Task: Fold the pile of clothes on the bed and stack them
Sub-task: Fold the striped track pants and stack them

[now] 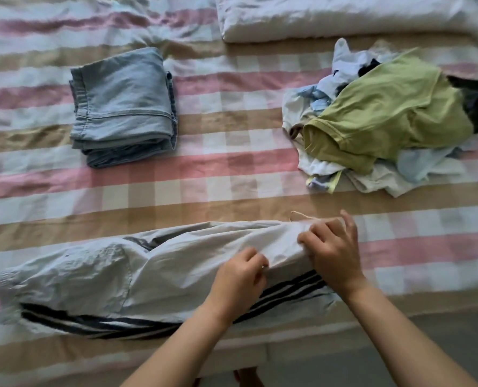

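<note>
Hands, left [239, 275] and right [332, 250], pinch crinkled pale striped trousers [106, 277].

Pale trousers [159, 272], dark side stripes

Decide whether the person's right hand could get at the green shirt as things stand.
Probably yes: the green shirt tops the pile beyond bare bedsheet, but the right hand must first release the striped trousers it grips.

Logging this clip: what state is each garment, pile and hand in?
striped trousers: stretched out lengthwise, not yet stacked
denim garment: folded, lying apart
clothes pile: heaped, unfolded, green shirt topmost
left hand: pinches the trousers
right hand: grips the trousers
white bedding: folded, at far side
</note>
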The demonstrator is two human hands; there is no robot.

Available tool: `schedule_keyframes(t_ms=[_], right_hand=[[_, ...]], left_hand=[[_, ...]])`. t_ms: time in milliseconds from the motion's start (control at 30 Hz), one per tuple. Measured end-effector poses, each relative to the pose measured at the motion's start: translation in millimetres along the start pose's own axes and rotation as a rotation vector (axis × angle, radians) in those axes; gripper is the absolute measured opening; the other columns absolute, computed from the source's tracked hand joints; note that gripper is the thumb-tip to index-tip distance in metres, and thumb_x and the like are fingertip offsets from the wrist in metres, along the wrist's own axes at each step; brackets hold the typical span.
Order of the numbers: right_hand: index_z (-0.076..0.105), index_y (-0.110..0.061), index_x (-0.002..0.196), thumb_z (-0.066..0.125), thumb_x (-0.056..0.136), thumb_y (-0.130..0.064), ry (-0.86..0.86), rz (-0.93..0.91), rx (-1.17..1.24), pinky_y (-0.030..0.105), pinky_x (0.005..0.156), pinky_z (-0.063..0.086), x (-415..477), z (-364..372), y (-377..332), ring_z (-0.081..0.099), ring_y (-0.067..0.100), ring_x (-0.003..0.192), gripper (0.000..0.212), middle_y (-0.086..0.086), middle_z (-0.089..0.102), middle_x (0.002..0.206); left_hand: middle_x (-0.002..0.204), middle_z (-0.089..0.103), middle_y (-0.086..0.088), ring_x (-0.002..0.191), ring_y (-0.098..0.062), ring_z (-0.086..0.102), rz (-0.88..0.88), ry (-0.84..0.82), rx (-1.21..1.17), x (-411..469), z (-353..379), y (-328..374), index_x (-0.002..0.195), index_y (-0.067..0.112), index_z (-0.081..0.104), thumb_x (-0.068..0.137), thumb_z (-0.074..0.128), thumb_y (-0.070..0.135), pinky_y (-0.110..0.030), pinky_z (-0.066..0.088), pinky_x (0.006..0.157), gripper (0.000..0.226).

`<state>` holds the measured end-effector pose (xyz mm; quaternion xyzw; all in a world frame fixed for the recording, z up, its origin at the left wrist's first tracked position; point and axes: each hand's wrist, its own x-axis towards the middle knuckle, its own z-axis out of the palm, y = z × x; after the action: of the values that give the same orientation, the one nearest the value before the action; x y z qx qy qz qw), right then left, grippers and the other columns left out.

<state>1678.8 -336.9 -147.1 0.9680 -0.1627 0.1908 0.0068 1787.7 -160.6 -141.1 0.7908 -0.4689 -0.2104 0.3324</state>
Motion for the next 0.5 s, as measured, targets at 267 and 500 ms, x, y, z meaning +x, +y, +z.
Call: schedule_keyframes(t_ms=[267, 500], right_hand=[[0.071, -0.025, 0.072, 0.050, 0.078, -0.019, -0.167, 0.168, -0.011, 0.043, 0.091, 0.032, -130.0, -4.1, -14.8, 0.044, 0.017, 0.079, 0.023, -0.003, 0.061, 0.067], [0.073, -0.022, 0.083, 0.053, 0.059, -0.013, -0.370, 0.235, 0.130, 0.039, 0.084, 0.032, -150.9, 1.6, -17.9, 0.042, 0.019, 0.081, 0.032, 0.000, 0.063, 0.077]], left_hand=[[0.063, 0.056, -0.001, 0.053, -0.020, 0.056, 0.203, -0.363, 0.162, -48.8, 53.7, 16.4, 0.062, 0.015, 0.059, 0.054, 0.078, 0.011, -0.024, 0.041, 0.040, 0.021], [0.112, 0.054, -0.011, 0.104, -0.029, 0.051, 0.099, -0.690, 0.343, -51.3, 75.1, 1.5, 0.107, 0.011, 0.056, 0.091, 0.041, 0.019, -0.039, 0.045, 0.078, 0.024]])
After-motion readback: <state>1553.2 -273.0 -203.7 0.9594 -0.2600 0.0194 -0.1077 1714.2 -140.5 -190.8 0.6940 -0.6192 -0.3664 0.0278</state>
